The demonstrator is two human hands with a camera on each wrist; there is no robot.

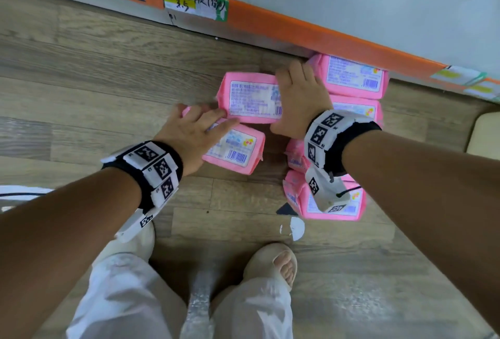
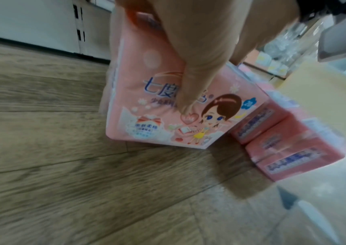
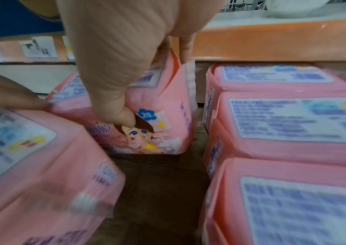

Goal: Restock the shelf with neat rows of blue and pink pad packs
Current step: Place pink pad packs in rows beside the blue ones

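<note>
Several pink pad packs lie label-up on the wooden floor (image 1: 108,73) below the shelf. My left hand (image 1: 200,130) grips the near pink pack (image 1: 235,149): its fingers lie over the top and its thumb (image 2: 188,79) presses the cartoon-girl front (image 2: 168,119). My right hand (image 1: 297,95) grips the right end of the far pink pack (image 1: 251,98), with the thumb (image 3: 121,112) on its printed front (image 3: 157,129) and the fingers behind. More pink packs (image 1: 351,76) sit in a row to the right, partly hidden by my right wrist.
The shelf's orange front edge (image 1: 297,33) with paper price labels (image 1: 194,3) runs across the top, grey shelf board (image 1: 351,0) above it. My sandalled foot (image 1: 273,260) stands near the packs. A beige object (image 1: 484,133) sits at the right edge, a white scrap (image 1: 296,227) on the floor.
</note>
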